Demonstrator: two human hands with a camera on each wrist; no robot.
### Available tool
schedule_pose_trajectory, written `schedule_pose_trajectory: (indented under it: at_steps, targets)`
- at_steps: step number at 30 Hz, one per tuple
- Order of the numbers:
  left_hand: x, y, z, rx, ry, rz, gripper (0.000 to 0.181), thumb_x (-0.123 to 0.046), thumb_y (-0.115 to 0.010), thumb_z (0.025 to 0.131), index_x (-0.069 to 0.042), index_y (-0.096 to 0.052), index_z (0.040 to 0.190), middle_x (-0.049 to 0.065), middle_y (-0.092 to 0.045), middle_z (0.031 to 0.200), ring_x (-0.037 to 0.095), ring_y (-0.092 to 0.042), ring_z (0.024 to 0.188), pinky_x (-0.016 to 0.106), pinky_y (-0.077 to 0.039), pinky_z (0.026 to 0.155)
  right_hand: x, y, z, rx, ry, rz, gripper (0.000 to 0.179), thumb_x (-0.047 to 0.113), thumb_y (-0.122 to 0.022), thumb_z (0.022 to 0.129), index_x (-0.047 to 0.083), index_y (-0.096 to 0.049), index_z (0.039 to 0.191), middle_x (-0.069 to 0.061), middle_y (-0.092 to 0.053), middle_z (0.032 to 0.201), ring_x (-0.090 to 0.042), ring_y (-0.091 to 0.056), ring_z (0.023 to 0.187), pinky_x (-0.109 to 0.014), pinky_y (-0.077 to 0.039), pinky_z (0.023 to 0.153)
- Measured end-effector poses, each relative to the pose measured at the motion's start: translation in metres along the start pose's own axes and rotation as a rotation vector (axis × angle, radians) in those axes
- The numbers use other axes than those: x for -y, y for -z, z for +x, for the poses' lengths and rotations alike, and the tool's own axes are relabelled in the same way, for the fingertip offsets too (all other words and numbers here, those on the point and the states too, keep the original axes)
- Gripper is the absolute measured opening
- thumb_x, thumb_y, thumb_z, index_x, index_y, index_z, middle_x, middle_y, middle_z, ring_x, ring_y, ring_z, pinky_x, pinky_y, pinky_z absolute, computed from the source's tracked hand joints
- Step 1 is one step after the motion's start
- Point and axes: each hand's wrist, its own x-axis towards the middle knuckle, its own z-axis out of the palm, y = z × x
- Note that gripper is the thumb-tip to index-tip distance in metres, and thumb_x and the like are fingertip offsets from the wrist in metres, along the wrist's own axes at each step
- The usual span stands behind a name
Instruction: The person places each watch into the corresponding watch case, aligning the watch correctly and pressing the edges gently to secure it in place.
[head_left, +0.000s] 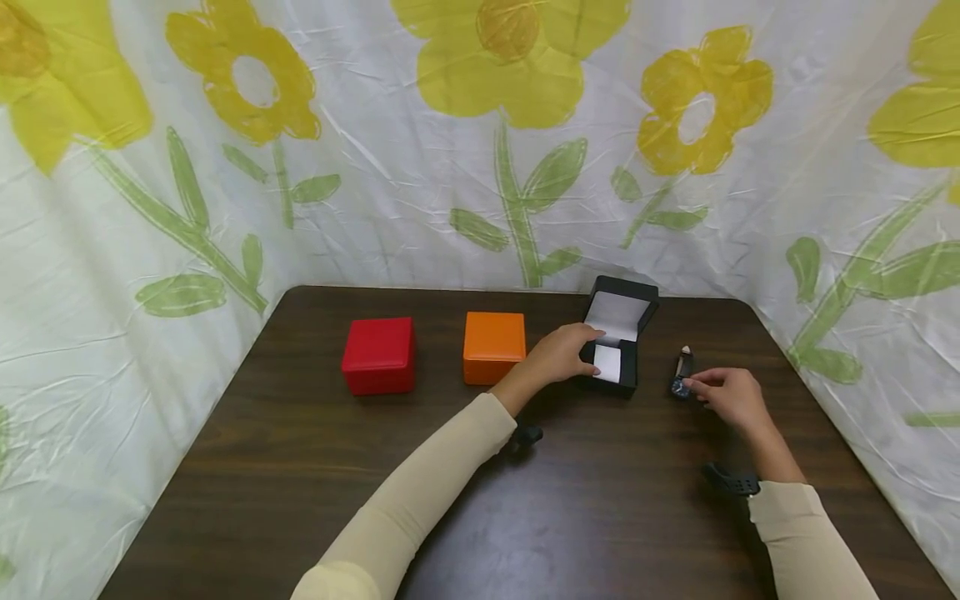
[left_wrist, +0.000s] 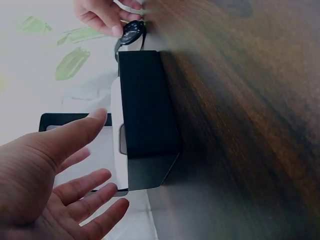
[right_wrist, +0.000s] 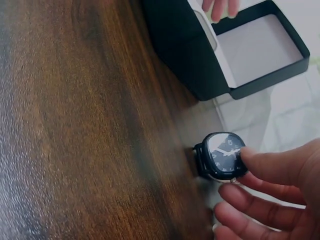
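A black hinged box point(head_left: 628, 367) stands at the back right of the table, its lid raised and a white cushion point(head_left: 608, 362) inside. My left hand point(head_left: 558, 353) is at the box's left side, fingers spread apart over its opening; in the left wrist view the fingers look loosely extended and grip nothing. To the right of the box, my right hand point(head_left: 731, 397) pinches a wristwatch point(right_wrist: 225, 156) by its case between thumb and fingers. The watch has a black case and a dark dial with light hands. Its strap point(head_left: 684, 365) stretches away toward the back.
An orange box point(head_left: 493, 346), lid down, sits left of the black box, near my left forearm. Farther left is a closed red box point(head_left: 378, 356). The brown wooden table point(head_left: 300, 500) meets a white curtain with yellow flowers point(head_left: 390, 217) at its back edge.
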Motion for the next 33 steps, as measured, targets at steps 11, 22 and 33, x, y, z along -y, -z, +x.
schedule_pose_trajectory:
  at_steps: [11, 22, 33]
  targets:
    - [0.000, -0.005, 0.009, 0.013, 0.018, -0.008, 0.061, -0.028, -0.082, 0.088, -0.009, -0.060, 0.142, 0.004, -0.060, 0.141, 0.017, -0.055, 0.130, 0.026, -0.041, 0.112, 0.000, -0.003, 0.000, -0.053, 0.051, 0.060, 0.035, 0.026, -0.071, 0.097, -0.008, -0.072, 0.102, -0.011, -0.073, 0.082, -0.013, -0.066, 0.068, -0.023, -0.053, 0.057]
    - [-0.001, -0.004, 0.023, 0.142, -0.052, 0.224, 0.067, -0.041, -0.078, 0.089, -0.010, -0.057, 0.144, 0.009, -0.057, 0.140, 0.019, -0.055, 0.124, 0.027, -0.043, 0.109, -0.001, -0.004, 0.003, -0.091, 0.078, 0.121, 0.039, 0.032, -0.070, 0.098, -0.006, -0.071, 0.108, -0.019, -0.073, 0.097, -0.008, -0.070, 0.074, -0.015, -0.054, 0.063]
    - [-0.002, 0.003, 0.030, 0.224, -0.142, 0.356, 0.054, -0.045, -0.076, 0.090, -0.008, -0.068, 0.128, 0.010, -0.055, 0.129, 0.021, -0.051, 0.113, 0.027, -0.044, 0.096, 0.001, -0.004, 0.002, -0.098, 0.090, 0.109, 0.040, 0.035, -0.069, 0.098, -0.004, -0.072, 0.108, -0.018, -0.073, 0.098, -0.005, -0.068, 0.074, -0.017, -0.053, 0.064]
